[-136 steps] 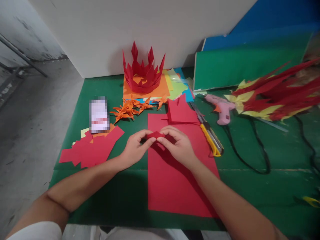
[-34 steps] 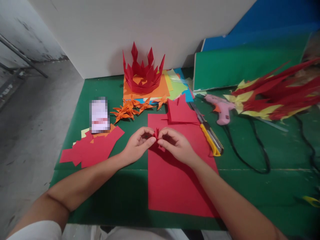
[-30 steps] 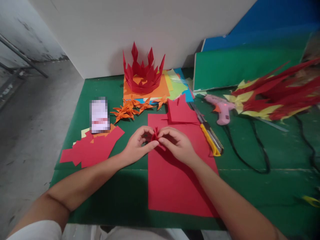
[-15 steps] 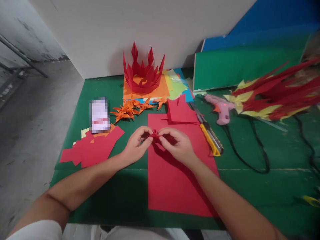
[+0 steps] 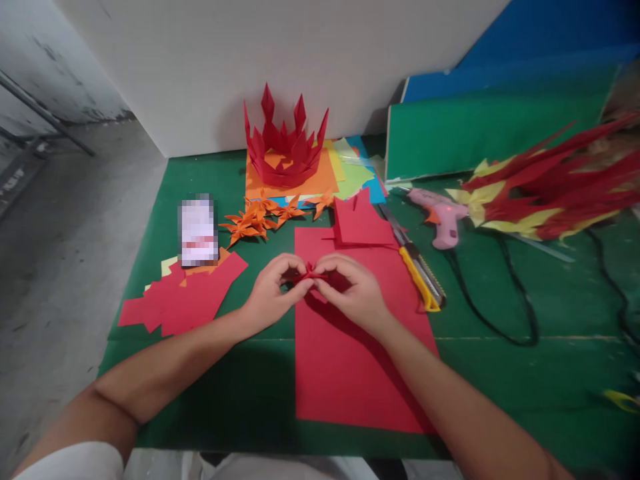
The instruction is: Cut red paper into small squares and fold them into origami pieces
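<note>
Between my two hands is a small folded red paper piece [image 5: 311, 271], pinched at both sides above a large red paper sheet [image 5: 370, 373]. My left hand [image 5: 280, 287] grips its left side with thumb and forefinger. From the right, my right hand [image 5: 353, 287] pinches the other side; part of the fold is hidden by my fingers. Just beyond my hands, smaller red paper pieces [image 5: 363, 220] lie on the sheet's top edge. A yellow utility knife [image 5: 419, 277] rests along the sheet's right side.
A red paper crown [image 5: 285, 157] stands on coloured sheets at the back. Orange folded paper flowers [image 5: 253, 220] lie before it. Red paper scraps [image 5: 185, 300] and a blurred-out phone-like object [image 5: 199, 230] are at left. A pink glue gun [image 5: 443, 217] with a cord and red-yellow paper strips [image 5: 545, 180] are at right.
My fingertips have shifted slightly on the red folded paper, and its points now lie flatter between my thumbs. Everything else on the table stays in place.
</note>
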Tool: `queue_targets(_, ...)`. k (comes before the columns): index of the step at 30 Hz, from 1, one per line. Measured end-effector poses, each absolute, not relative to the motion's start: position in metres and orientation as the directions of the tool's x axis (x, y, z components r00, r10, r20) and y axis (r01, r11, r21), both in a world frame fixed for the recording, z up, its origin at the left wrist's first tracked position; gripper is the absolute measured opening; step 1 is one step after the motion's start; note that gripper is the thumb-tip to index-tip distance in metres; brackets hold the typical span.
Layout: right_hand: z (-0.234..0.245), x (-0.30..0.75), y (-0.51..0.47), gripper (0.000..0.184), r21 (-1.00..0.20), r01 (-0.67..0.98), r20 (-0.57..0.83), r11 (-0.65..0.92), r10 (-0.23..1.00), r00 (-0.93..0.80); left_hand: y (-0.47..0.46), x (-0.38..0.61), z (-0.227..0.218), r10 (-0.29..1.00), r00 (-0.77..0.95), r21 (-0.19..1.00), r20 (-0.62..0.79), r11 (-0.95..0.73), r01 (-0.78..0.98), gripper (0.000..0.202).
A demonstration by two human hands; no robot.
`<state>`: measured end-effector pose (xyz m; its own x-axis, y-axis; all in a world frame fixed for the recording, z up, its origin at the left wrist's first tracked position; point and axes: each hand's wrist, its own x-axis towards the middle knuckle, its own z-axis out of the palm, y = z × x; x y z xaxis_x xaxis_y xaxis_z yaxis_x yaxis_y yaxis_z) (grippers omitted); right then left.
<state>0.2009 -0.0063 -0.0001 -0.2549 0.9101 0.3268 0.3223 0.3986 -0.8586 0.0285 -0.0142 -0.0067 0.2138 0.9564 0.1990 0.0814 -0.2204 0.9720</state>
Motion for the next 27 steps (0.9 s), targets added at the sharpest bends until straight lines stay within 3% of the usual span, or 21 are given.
queue_targets(4, -0.0031, 0.2009, -0.0084, 0.004, -0.912, 0.275, 0.249, 0.304, 0.944, -0.218, -0.0138, 0.0279, -0.0074, 0.957, 0.173, 0.961, 0.231, -0.252, 0.114, 0.006)
queue_targets(10, -0.0075, 0.2018, -0.0057, 0.016, -0.961, 0.216, 0.142, 0.171, 0.979, -0.144, -0.0144, 0.0269, -0.0061, 0.974, 0.158, 0.983, 0.16, -0.172, 0.07, 0.011)
queue_targets(15, -0.0069, 0.2039, -0.0012, 0.019, -0.949, 0.249, 0.162, 0.196, 0.975, -0.151, -0.0139, 0.0262, -0.007, 0.988, 0.138, 0.996, 0.07, -0.078, 0.051, 0.017)
queue_targets(20, -0.0091, 0.2038, -0.0026, 0.025, -0.975, 0.203, 0.052, 0.093, 0.979, -0.198, -0.0132, 0.0254, -0.0071, 0.99, 0.134, 0.999, 0.036, -0.041, 0.033, 0.021)
queue_targets(27, -0.0097, 0.2034, -0.0045, 0.022, -0.968, 0.199, 0.107, 0.151, 0.97, -0.216, -0.0134, 0.0253, -0.0042, 0.99, 0.136, 0.999, 0.045, -0.048, 0.021, 0.024)
